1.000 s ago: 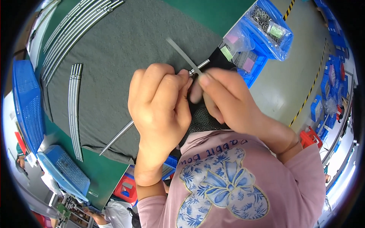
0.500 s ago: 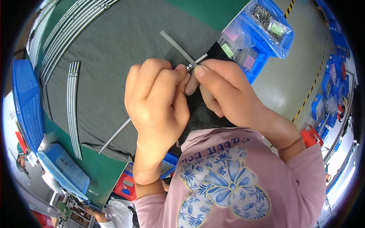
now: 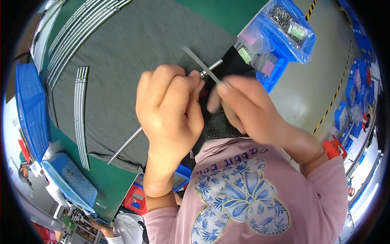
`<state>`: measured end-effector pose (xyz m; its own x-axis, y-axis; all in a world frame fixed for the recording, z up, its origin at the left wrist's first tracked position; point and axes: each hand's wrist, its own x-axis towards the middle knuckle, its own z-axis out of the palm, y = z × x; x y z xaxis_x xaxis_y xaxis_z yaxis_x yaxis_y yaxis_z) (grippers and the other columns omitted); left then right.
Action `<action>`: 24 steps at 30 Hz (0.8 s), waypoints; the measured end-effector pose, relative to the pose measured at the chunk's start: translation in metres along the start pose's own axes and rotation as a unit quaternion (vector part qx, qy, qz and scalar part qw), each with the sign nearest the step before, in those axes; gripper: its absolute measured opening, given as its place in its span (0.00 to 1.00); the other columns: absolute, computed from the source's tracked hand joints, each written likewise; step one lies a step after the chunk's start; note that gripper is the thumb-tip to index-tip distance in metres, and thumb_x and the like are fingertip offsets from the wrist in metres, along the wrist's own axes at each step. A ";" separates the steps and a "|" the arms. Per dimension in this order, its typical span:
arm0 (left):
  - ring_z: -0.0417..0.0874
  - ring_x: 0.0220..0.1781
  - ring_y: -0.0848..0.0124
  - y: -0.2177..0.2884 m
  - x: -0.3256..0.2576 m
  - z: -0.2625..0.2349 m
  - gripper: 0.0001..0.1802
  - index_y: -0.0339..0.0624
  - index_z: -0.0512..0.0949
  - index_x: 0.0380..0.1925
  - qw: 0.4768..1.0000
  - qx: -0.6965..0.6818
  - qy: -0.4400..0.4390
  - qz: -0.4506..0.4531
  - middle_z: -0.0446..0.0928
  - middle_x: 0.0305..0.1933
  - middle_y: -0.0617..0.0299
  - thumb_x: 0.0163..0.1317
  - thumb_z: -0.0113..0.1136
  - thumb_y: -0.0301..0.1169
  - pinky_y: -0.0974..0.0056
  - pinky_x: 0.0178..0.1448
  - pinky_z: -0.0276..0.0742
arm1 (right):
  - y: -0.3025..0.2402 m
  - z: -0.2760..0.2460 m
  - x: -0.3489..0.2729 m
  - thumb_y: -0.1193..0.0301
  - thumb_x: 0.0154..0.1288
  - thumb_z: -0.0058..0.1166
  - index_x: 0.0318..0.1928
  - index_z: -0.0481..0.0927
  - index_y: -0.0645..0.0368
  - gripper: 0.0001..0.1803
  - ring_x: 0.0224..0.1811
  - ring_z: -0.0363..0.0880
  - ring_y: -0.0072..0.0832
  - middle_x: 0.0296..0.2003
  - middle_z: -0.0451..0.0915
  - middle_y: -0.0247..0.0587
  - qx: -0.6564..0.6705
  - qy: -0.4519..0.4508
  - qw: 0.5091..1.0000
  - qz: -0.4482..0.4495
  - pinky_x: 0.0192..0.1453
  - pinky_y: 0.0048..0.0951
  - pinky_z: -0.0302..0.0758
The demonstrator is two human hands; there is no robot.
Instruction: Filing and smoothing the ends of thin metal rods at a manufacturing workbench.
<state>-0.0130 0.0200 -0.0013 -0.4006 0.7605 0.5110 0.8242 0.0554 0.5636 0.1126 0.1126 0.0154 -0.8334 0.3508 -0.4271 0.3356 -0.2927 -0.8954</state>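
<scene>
My left hand (image 3: 168, 103) is closed around a slim metal rod (image 3: 126, 144), which slants from the lower left up through the fist. Past the thumb, the rod's grooved end sticks out to the upper right. Pinched in my right hand (image 3: 252, 107) is a thin, flat grey strip (image 3: 198, 62) that crosses the rod's end close to the left thumb. Whether it is a file or an abrasive strip I cannot tell. The right fingertips are blurred. Under the hands lies a dark grey cloth (image 3: 118, 89) on the green table (image 3: 211, 16).
Several metal rods lie in a row (image 3: 81, 118) on the left and in another group (image 3: 83, 34) at the far left. Blue perforated baskets (image 3: 30, 105) stand along the left edge. At the right, a blue bin (image 3: 302, 42) holds small metal parts. A person in white (image 3: 124, 227) is at lower left.
My right hand has drawn the grey strip down and to the right across the rod. The left hand keeps its grip, and the whole view has shifted slightly.
</scene>
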 end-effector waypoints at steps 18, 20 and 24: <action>0.67 0.23 0.65 -0.002 -0.003 -0.005 0.08 0.39 0.74 0.21 0.999 -0.014 -0.016 -0.033 0.69 0.25 0.60 0.40 0.62 0.19 0.65 0.26 0.62 | 0.040 -0.014 0.032 0.67 0.61 0.53 0.36 0.72 0.64 0.11 0.13 0.60 0.09 0.14 0.66 0.24 0.138 0.218 0.956 -0.138 0.16 0.14 0.56; 0.67 0.23 0.65 -0.003 -0.004 -0.004 0.08 0.38 0.74 0.22 0.999 -0.010 -0.022 -0.035 0.69 0.25 0.60 0.40 0.62 0.19 0.65 0.26 0.62 | 0.043 -0.015 0.033 0.67 0.59 0.56 0.35 0.73 0.63 0.12 0.14 0.61 0.08 0.15 0.67 0.24 0.185 0.181 0.960 -0.112 0.16 0.13 0.55; 0.67 0.23 0.64 -0.003 -0.001 -0.005 0.08 0.38 0.74 0.22 1.000 -0.007 -0.013 -0.027 0.69 0.25 0.60 0.40 0.62 0.18 0.65 0.26 0.62 | 0.034 -0.016 0.021 0.69 0.57 0.59 0.31 0.73 0.62 0.10 0.16 0.60 0.07 0.16 0.67 0.23 0.155 0.191 0.962 -0.118 0.17 0.13 0.55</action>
<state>-0.0168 0.0154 0.0003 -0.4335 0.7736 0.4621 0.7955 0.0877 0.5995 0.1139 0.1244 -0.0257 -0.6290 0.7234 -0.2848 -0.0394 -0.3955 -0.9176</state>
